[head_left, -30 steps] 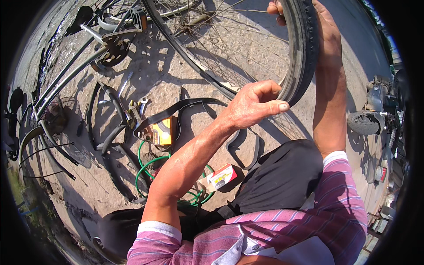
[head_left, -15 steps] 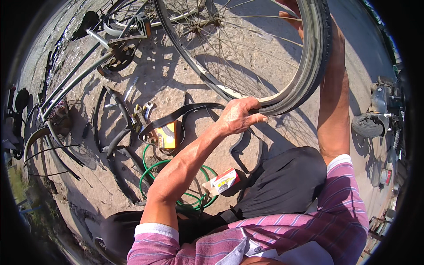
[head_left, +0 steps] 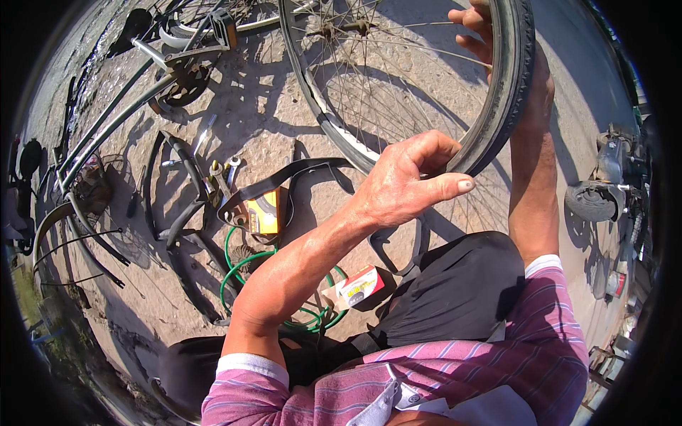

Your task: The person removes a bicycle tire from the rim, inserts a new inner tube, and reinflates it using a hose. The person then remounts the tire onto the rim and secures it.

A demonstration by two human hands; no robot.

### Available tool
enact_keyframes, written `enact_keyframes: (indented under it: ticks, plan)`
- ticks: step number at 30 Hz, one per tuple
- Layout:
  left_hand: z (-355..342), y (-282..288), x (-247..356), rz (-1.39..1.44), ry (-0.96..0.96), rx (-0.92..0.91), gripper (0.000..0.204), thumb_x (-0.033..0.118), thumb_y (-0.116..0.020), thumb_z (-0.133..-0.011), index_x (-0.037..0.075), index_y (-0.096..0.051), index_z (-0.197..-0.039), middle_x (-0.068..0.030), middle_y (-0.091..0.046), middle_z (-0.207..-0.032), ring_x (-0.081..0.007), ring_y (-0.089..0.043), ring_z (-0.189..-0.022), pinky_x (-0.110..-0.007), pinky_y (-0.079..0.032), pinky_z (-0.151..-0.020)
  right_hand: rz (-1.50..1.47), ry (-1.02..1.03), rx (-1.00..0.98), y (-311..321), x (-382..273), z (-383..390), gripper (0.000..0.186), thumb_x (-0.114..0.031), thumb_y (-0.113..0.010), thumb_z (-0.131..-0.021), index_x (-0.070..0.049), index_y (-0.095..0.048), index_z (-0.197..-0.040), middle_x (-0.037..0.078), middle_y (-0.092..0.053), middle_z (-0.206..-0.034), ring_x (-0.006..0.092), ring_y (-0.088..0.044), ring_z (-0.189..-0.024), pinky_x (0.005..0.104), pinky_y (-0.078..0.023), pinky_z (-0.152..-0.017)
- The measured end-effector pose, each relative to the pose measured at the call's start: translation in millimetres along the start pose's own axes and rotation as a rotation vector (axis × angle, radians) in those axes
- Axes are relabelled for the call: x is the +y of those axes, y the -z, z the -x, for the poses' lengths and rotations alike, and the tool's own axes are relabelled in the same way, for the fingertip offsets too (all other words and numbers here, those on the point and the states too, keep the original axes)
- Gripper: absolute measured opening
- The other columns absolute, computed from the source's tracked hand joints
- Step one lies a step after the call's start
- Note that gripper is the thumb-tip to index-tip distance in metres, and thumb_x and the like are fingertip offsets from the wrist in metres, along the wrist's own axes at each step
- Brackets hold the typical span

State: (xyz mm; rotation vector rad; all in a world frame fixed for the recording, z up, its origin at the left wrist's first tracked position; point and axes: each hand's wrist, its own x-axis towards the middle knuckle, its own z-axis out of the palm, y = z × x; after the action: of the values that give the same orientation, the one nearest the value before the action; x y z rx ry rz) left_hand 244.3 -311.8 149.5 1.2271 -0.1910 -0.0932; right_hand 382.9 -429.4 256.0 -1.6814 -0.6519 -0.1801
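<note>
A spoked bicycle wheel [head_left: 359, 30] with a black tire [head_left: 513, 85] fills the top centre, a whitish strip showing along its lower-left rim. My left hand [head_left: 412, 174] grips the tire's lower right, fingers curled round it, thumb pointing right. My right hand [head_left: 477, 39] is wrapped round the tire's upper right, fingertips inside the wheel and palm hidden behind it. Below the wheel lie a loose black rubber strip [head_left: 312, 165], a yellow-orange box [head_left: 263, 213] and a red-and-white box [head_left: 359, 284].
An upturned bicycle frame [head_left: 121, 117] occupies the left. Spanners [head_left: 231, 170], rubber tubes [head_left: 186, 170] and a green hose [head_left: 229, 259] lie on the rough concrete [head_left: 256, 113]. A scooter [head_left: 604, 170] stands at the right edge, beyond my right arm.
The wheel has moved rightward across the view. My left hand dipped to the tire's lower edge half a second ago and is now slightly higher and further right, its thumb more extended.
</note>
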Motion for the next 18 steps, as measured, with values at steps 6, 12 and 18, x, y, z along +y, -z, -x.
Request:
enact_keyframes:
  ticks: [6, 12, 18]
  plan:
    - [23, 73, -115, -0.718, -0.229, -0.13, 0.054, 0.048, -0.089, -0.083, 0.002, -0.065, -0.098, -0.0152, -0.065, -0.088, -0.0373, -0.068, -0.086, -0.045, -0.054, -0.074, -0.331, 0.113, -0.218, 20, 35, -20, 0.059, -0.047, -0.048, -0.113, 0.006, -0.069, -0.13, 0.014, -0.077, -0.105, 0.0171, -0.072, -0.088, 0.0286, -0.059, -0.077]
    - [18, 145, -142, -1.105, -0.111, -0.268, 0.051, 0.049, -0.088, -0.08, 0.008, -0.076, -0.109, -0.012, -0.069, -0.1, -0.0361, -0.068, -0.103, -0.047, -0.053, -0.095, -0.309, -0.039, -0.179, 14, 27, -12, 0.065, -0.057, -0.053, -0.11, 0.003, -0.07, -0.129, 0.011, -0.077, -0.104, 0.013, -0.069, -0.086, 0.026, -0.057, -0.074]
    - [17, 84, -117, -1.036, -0.126, -0.131, 0.047, 0.048, -0.088, -0.08, 0.008, -0.075, -0.1, -0.0115, -0.068, -0.091, -0.0359, -0.068, -0.094, -0.048, -0.052, -0.086, -0.421, -0.12, -0.171, 27, 3, -28, 0.057, -0.046, -0.057, -0.111, 0.005, -0.067, -0.134, 0.014, -0.076, -0.112, 0.0198, -0.074, -0.1, 0.03, -0.06, -0.089]
